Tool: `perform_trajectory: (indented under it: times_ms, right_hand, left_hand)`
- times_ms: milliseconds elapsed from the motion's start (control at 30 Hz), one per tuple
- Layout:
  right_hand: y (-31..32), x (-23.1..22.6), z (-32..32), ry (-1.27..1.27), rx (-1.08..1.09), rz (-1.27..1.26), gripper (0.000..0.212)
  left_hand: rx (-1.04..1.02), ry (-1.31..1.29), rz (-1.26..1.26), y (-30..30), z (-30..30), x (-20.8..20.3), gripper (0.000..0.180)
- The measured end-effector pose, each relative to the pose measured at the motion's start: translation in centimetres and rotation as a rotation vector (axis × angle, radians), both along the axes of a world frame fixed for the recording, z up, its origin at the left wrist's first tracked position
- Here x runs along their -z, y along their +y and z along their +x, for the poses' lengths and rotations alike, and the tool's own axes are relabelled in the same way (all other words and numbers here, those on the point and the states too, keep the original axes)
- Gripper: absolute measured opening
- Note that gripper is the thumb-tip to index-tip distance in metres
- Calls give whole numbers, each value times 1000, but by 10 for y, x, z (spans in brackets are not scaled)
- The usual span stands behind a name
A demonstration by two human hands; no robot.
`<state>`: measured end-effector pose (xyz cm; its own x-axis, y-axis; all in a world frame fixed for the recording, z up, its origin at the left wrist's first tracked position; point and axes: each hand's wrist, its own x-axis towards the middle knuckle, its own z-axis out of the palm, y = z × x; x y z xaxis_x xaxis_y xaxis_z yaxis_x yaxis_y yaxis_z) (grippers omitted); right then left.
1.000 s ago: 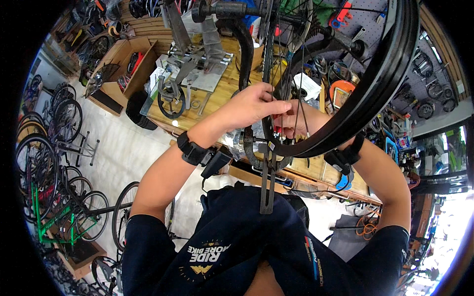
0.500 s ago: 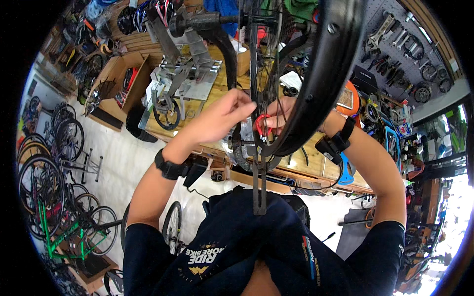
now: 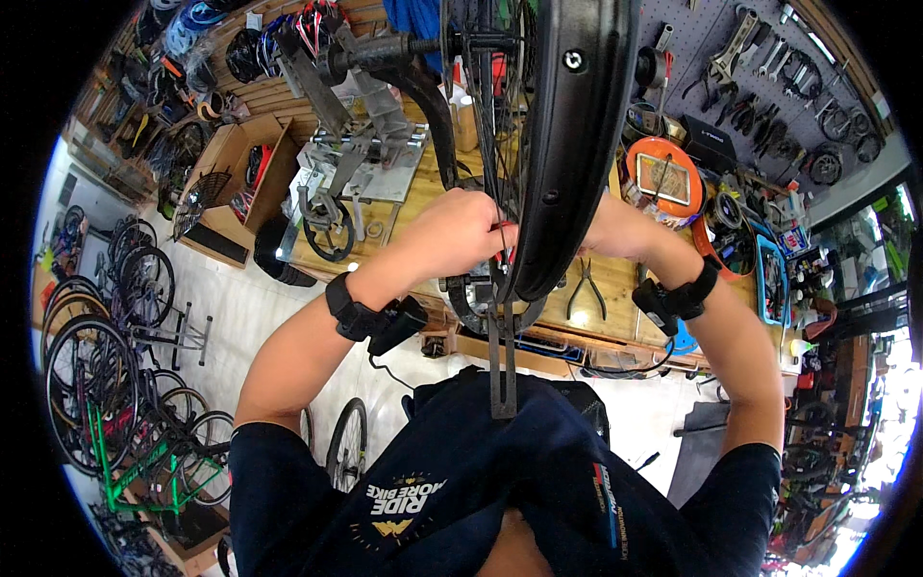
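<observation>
A bicycle wheel with a black rim (image 3: 575, 144) stands upright in a truing stand (image 3: 413, 91) before me, its spokes running up to the hub. At the left side of the rim, my left hand (image 3: 460, 231) is closed, fingers curled in among the spokes. Small red parts of a spoke wrench (image 3: 510, 256) show at those fingertips, and most of the tool is hidden. My right hand (image 3: 613, 229) reaches behind the rim from the right; the rim covers its fingers. The slotted metal arm (image 3: 503, 365) of the stand points toward my chest.
Pliers (image 3: 586, 290) lie on the wooden workbench (image 3: 625, 306). An orange round tray (image 3: 663, 178) and a blue bin (image 3: 771, 279) stand to the right. A metal fixture (image 3: 370, 159) and a cardboard box (image 3: 274, 188) are at left. Several bicycles (image 3: 106, 385) stand on the floor.
The wheel rim has shifted left and stands more upright. My left hand has closed in at the spokes by the red wrench. My right hand, earlier at the wrench, is now behind the rim.
</observation>
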<state>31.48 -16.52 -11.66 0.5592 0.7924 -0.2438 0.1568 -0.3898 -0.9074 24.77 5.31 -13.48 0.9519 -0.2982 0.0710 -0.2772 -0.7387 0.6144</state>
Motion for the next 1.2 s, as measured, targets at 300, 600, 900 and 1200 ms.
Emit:
perform_trajectory:
  times_ms: [300,600,900,1200]
  right_hand:
    - [-26,-9,-5,31,53,-91,25]
    - [-35,-4,-24,84,58,-118,21]
    - [-35,-8,-30,47,50,-129,20]
    - [-27,-7,-30,-16,37,-86,22]
  left_hand:
    - [-91,-106,-349,-11,-7,18,24]
    - [448,752,-1156,27,16,44,35]
    - [31,219,-625,2,6,31,36]
    - [-42,-38,-191,-2,4,31,51]
